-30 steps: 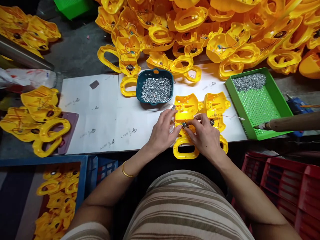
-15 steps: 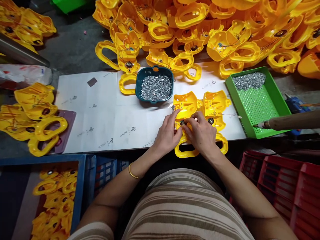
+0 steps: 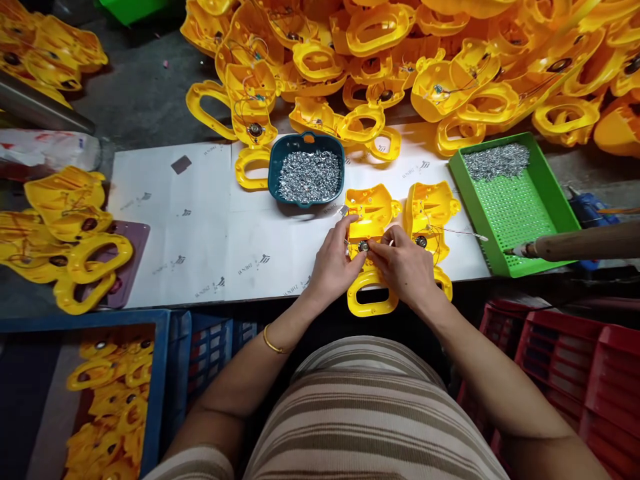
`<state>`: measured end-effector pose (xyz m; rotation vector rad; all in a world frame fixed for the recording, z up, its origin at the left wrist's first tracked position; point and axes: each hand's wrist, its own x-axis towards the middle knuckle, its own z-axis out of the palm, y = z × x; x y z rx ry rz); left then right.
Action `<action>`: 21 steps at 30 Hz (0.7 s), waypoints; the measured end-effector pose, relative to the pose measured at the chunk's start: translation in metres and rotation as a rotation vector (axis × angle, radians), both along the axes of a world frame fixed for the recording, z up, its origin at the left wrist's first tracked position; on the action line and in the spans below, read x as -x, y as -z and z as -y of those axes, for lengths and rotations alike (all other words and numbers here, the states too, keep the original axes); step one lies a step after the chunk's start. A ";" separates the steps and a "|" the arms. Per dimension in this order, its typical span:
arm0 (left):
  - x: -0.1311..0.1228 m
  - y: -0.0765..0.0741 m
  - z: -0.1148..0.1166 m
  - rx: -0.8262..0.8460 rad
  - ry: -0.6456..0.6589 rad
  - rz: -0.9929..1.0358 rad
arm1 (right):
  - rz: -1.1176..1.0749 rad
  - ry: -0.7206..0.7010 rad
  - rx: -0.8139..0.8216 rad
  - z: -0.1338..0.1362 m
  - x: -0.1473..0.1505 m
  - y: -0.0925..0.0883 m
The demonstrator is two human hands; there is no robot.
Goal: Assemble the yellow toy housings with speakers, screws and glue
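Observation:
A yellow plastic shell with a ring handle (image 3: pixel 373 203) lies on the white sheet in front of me, with a small round metal part (image 3: pixel 363 246) set in it. My left hand (image 3: pixel 336 260) grips the shell's left edge. My right hand (image 3: pixel 404 261) is closed, thumb and finger pinched beside the round part; what is between them is too small to make out. A second yellow shell (image 3: pixel 431 203) lies just right, partly behind my right hand, with a thin wire running from it. A dark teal bowl of small metal pieces (image 3: pixel 309 175) stands at the upper left.
A green tray (image 3: pixel 517 200) with metal pieces stands at right, a rod-like tool (image 3: pixel 585 244) over its edge. Yellow shells (image 3: pixel 320 63) are heaped behind; more lie at left (image 3: pixel 67 200). A blue crate (image 3: pixel 163 387) and red crates (image 3: pixel 557 373) stand below the table edge.
My right fingers have drawn slightly down and right of the round part, showing more of it. The wire's end has shifted right, to the green tray's edge. The view has moved slightly.

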<state>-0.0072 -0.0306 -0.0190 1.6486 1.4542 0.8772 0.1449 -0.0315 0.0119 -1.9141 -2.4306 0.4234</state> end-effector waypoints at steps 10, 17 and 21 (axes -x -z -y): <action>0.007 -0.011 -0.001 0.074 0.033 -0.058 | 0.043 -0.109 -0.043 -0.003 0.000 0.006; 0.048 -0.017 0.025 0.135 -0.160 -0.007 | -0.121 -0.053 -0.080 0.000 -0.001 0.000; 0.055 -0.014 0.027 0.306 -0.055 0.034 | -0.371 -0.040 -0.091 0.009 -0.005 0.002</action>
